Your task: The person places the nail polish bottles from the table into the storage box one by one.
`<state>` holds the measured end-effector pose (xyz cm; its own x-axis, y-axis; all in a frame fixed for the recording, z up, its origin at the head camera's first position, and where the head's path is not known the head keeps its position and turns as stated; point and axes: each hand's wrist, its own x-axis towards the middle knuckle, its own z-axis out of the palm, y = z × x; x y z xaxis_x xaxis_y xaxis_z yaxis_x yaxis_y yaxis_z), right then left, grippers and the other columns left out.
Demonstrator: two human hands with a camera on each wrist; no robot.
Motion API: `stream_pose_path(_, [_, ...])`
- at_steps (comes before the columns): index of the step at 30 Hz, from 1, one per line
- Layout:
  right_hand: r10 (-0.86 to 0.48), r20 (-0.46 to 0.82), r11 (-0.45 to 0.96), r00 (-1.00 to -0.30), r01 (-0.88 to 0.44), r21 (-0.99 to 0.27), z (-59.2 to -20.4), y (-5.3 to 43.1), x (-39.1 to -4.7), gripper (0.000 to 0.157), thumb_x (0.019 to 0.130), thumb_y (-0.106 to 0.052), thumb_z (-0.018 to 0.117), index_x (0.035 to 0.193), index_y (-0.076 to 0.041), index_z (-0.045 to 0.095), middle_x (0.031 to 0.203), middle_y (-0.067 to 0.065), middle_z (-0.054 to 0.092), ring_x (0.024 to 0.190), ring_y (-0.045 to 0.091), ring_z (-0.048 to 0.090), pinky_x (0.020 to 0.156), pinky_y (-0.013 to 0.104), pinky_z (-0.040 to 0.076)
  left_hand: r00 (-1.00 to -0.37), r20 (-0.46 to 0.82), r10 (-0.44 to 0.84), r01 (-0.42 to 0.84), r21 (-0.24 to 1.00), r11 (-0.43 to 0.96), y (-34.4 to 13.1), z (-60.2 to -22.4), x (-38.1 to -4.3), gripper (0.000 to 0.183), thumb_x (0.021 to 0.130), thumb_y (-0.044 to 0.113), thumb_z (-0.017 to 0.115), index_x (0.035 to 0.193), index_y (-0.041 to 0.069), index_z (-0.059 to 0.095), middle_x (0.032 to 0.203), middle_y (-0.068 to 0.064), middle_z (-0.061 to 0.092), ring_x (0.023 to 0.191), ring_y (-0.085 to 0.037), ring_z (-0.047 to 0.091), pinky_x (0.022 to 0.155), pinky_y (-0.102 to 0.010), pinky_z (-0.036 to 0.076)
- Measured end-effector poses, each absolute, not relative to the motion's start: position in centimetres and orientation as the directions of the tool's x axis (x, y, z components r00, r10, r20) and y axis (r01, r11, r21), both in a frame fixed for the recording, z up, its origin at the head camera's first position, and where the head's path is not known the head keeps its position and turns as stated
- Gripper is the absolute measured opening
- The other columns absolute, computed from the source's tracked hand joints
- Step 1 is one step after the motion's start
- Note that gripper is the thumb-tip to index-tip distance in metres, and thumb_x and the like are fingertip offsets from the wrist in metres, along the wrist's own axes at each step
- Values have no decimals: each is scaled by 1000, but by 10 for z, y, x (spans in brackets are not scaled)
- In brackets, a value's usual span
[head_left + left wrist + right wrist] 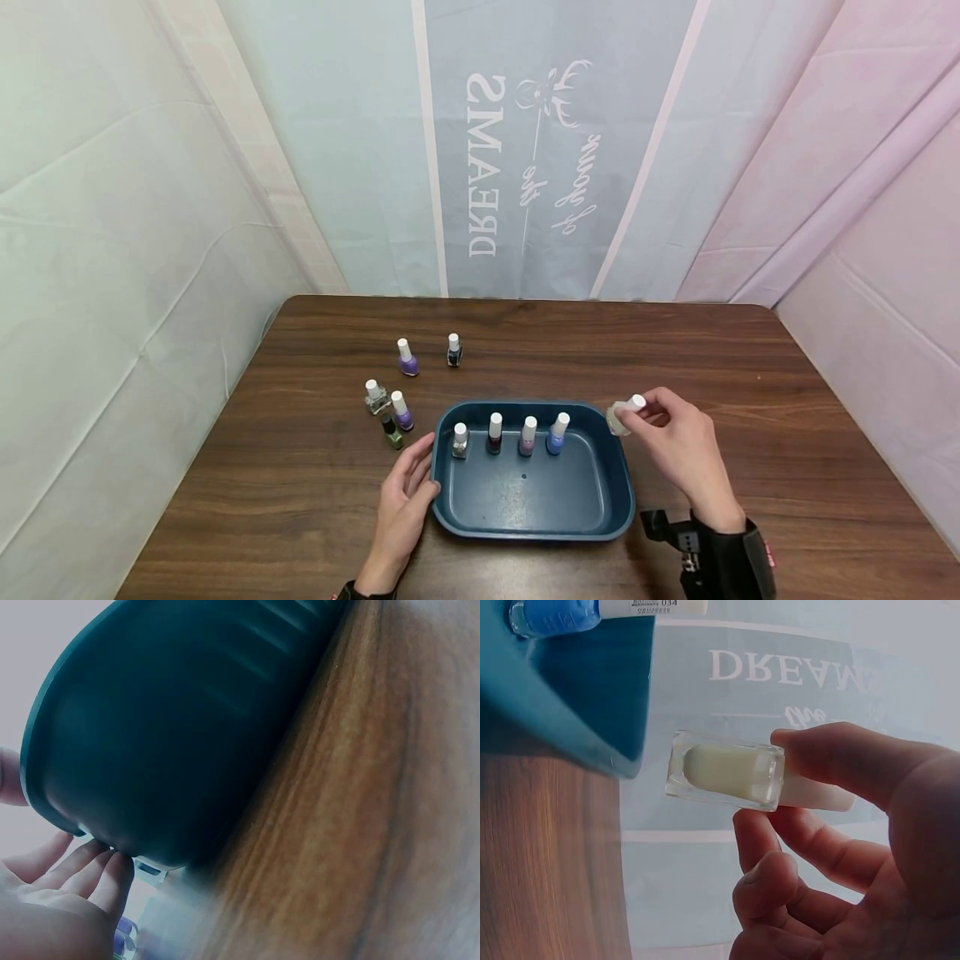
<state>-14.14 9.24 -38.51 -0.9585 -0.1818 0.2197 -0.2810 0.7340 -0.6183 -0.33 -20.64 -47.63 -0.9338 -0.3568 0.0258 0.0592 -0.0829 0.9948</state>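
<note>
The left hand (401, 502) grips the left end of the blue plastic tray (555, 504), thumb at the rim, fingers outside, presumably to steady it. Near the tray's far right corner, the right hand (684, 442) pinches a cream nail polish bottle (724, 771) by its white cap (821, 792), leaving the glass uncovered. Inside, blue (556, 441), mauve (527, 443), dark and silvery bottles stand spaced along the far side, likely so each cap can be reached; the dark one's exact shade is hard to tell. Five more bottles sit on the wooden table (712, 350), leftward
</note>
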Motion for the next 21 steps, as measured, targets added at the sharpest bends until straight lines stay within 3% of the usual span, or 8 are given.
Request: stream_pose_path(21, [-227,129,741,-965,-257,-620,-384,69,-134,20,87,-26,69,92,-7,66,83,6,67,74,17,59,60,24,46,-932,20,-361,50,996,-73,-207,-475,-3,60,80,-14,47,139,-2,45,146,-19,45,134,-33,43,98,-12,41])
